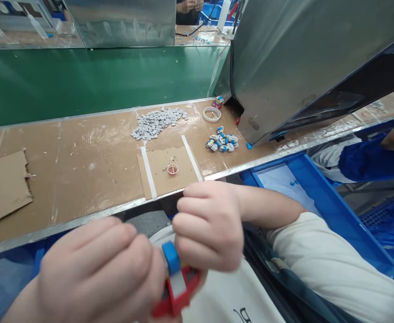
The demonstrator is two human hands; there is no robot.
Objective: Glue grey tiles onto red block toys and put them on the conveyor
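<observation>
A: How do the fingers stand on the red and blue piece [174,280]?

B: The left hand [96,269] curls tight around its red lower end, just below the bench edge [92,217]. The right hand [208,224] is folded into a fist, its fingers [190,249] pressed against the blue cap on top. Both hands clasp the one piece, held low in front of the bench edge.

A: What would make this grip work well?

B: Probably the left hand should keep the red body steady while the right pushes squarely on the blue cap, not at a slant.

A: And beyond the edge?

B: A small red cup [172,169] sits on a taped card just behind it; farther back lie a heap of grey chips [156,123] and a cluster of blue and grey parts [222,142].
</observation>
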